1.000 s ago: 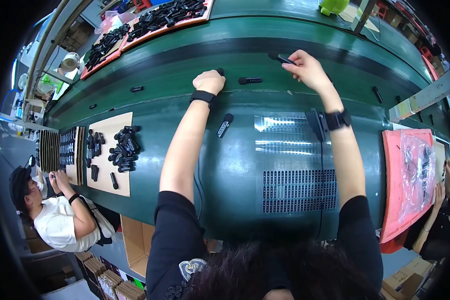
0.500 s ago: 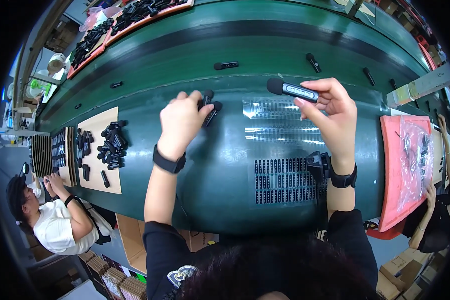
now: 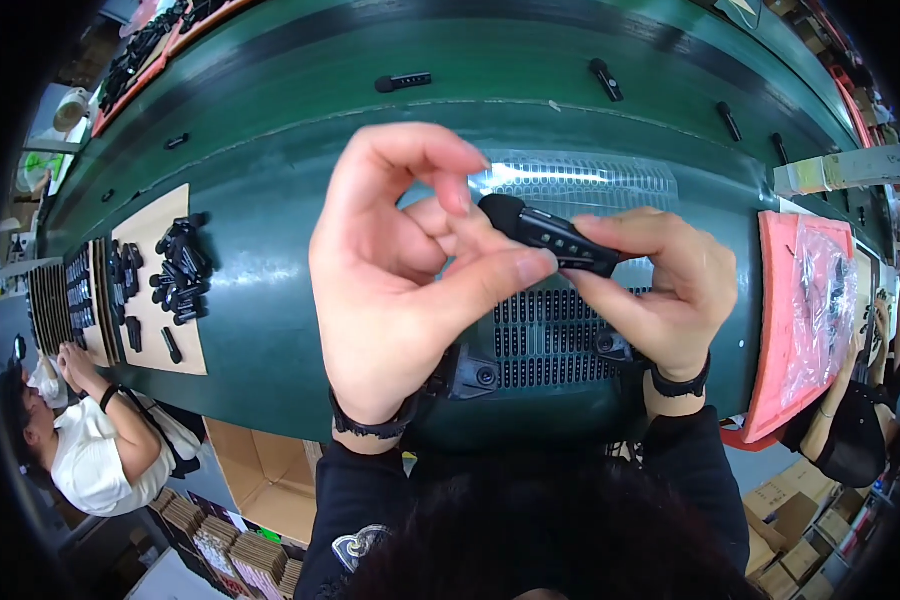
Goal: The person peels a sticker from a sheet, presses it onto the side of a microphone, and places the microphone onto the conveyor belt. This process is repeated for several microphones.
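Between both hands [image 3: 380, 290] [image 3: 675, 285], tight on it: a slim black round-headed device [image 3: 550, 236], pale-buttoned.

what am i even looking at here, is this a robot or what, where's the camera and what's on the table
No robot here: these are a person's two bare hands. The camera is worn on that person's head and looks down, so picture left is their left. Its very wide lens makes straight edges bend near the rim.

The right hand holds a small black microphone between thumb and fingers. The left hand meets it, thumb against its side; exactly what those fingers grip is partly hidden.

On the green table, beyond the left hand, a cardboard sheet carries a pile of similar microphones. Below the hands lies a clear sheet with rows of dark oval strips. To the right is a pink tray with clear plastic on it.
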A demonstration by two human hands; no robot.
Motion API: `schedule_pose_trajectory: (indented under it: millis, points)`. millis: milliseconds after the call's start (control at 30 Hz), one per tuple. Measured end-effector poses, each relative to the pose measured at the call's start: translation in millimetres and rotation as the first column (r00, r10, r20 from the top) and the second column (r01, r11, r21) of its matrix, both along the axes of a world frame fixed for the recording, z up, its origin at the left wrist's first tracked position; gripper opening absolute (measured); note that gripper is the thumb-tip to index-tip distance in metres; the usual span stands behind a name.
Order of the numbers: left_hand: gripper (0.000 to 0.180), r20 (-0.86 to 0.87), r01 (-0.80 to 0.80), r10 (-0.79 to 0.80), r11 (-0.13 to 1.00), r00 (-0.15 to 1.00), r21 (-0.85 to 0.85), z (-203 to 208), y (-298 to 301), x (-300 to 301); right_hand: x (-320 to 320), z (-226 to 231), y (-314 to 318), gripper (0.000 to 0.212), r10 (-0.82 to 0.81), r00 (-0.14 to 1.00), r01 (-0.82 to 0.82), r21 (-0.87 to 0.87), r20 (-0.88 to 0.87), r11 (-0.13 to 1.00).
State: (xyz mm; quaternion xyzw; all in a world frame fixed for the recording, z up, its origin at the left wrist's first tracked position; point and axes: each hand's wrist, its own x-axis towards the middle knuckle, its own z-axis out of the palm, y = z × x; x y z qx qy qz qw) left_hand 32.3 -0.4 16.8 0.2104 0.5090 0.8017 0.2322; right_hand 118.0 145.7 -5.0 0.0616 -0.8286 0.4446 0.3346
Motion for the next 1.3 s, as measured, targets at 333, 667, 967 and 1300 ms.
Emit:
schedule_pose_trajectory:
  millis: [333,667,967,1300]
  points:
    - [0.052,-0.034,0.053,-0.054,0.998,0.998,-0.021,-7,0,-8,0,0,-7,0.022,-0.053,0.998,0.054,0.032,-0.018,0.998]
    - [0.053,-0.020,0.108,-0.110,0.992,0.994,-0.070,-9,4,-12,7,6,-6,0.028,-0.003,0.996,0.001,0.023,0.094,1.000]
    - [0.047,-0.169,0.109,-0.135,0.982,0.976,-0.156,-15,9,-11,5,5,-9,0.028,-0.036,0.997,0.028,0.122,0.063,0.992]
    - [0.011,0.020,0.465,-0.496,0.799,0.868,-0.382,-25,7,-31,6,3,4,0.021,0.008,0.993,0.024,-0.258,0.121,0.966]
